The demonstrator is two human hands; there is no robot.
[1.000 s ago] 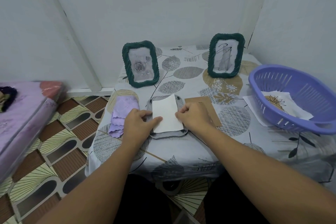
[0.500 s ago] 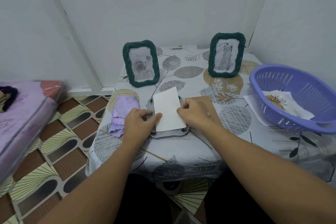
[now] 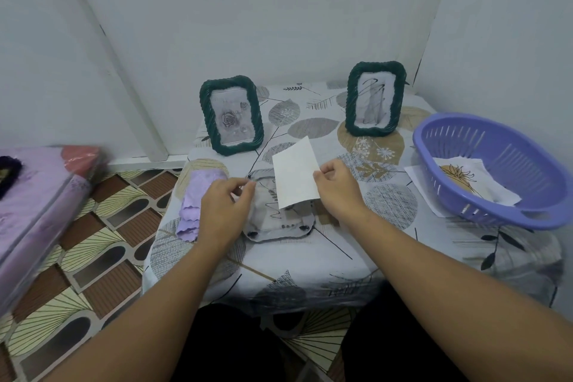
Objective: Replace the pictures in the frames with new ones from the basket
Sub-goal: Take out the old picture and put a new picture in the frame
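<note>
A grey frame (image 3: 273, 223) lies face down on the table in front of me, its back open. My right hand (image 3: 338, 189) pinches the right edge of a white picture sheet (image 3: 296, 172) and holds it tilted up above the frame. My left hand (image 3: 224, 205) rests at the frame's left edge, fingertips curled at its rim. Two green rope-edged frames stand at the back: one with a rose picture (image 3: 231, 116), one with a line drawing (image 3: 375, 98). The purple basket (image 3: 465, 133) at the right holds a picture with a gold flower (image 3: 462, 177).
A lilac cloth (image 3: 193, 201) lies left of the open frame. A brown backing board (image 3: 325, 214) shows partly under my right hand. A white sheet (image 3: 418, 178) sticks out under the basket. A purple mattress (image 3: 34, 195) sits at the left, over patterned floor.
My right hand has lifted the white sheet off the lying frame, up and to the right. My left hand has let go of the sheet and stays at the frame's left edge.
</note>
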